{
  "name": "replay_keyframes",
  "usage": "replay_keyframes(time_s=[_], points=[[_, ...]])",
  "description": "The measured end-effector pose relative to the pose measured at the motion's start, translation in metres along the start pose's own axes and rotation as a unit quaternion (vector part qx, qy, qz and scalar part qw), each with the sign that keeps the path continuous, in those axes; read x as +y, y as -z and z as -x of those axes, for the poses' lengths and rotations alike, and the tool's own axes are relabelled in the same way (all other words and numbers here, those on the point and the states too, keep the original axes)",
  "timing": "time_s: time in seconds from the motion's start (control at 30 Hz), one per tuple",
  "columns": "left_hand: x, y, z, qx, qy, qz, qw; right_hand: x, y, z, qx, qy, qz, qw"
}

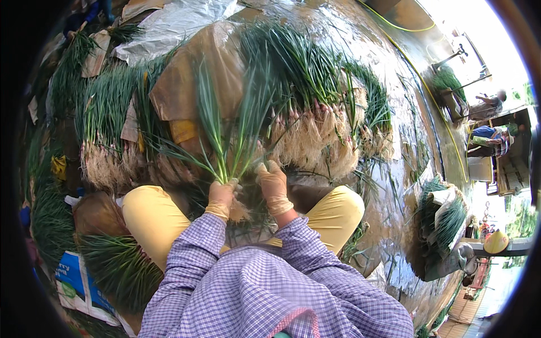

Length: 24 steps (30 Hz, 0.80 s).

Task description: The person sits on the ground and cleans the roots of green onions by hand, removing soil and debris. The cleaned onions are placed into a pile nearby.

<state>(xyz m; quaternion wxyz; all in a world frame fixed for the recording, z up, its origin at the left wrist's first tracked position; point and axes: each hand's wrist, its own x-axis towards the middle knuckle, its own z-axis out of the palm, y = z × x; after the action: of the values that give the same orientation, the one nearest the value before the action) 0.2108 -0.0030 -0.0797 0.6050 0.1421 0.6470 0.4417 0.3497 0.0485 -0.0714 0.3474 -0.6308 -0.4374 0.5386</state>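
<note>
My left hand (221, 197), in a thin pale glove, is closed around the lower stems of a small bunch of green onions (222, 158). The leaves fan out away from me, and pale roots (239, 211) hang below the fist. Just to the right is my right hand (272, 188), gloved too, with its fingers curled and partly blurred. Whether anything is pinched in those fingers cannot be made out. Beyond it lies a large heap of green onions (296, 63), its tangled roots (315, 131) towards me.
More green onions (110, 110) lie at the left, and another pile (120, 266) sits beside my left knee. A brown sheet (203, 76) lies ahead. A yellow hose (416, 76) crosses the wet floor. Wrapped bundles (444, 215) stand at the right; people (492, 141) are farther off.
</note>
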Motion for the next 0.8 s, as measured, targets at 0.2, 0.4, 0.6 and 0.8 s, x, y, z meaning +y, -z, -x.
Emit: replay_keyframes(time_s=[0.2,0.4,0.6,0.8], points=[[-0.016,-0.006,-0.006,0.027,-0.039,-0.029,0.998,-0.022,-0.013,-0.006,-0.117,0.064,0.427,0.895],[-0.017,-0.008,-0.003,-0.013,0.048,0.118,0.992,-0.008,-0.016,0.012,-0.050,-0.008,0.183,0.982],[-0.005,-0.028,0.011,0.037,0.038,0.161,0.986,0.018,-0.017,0.000,-0.037,-0.237,-0.384,0.892],[-0.007,-0.007,0.014,-0.088,0.091,0.212,0.969,-0.009,0.002,-0.011,-0.064,-0.265,-0.316,0.909]])
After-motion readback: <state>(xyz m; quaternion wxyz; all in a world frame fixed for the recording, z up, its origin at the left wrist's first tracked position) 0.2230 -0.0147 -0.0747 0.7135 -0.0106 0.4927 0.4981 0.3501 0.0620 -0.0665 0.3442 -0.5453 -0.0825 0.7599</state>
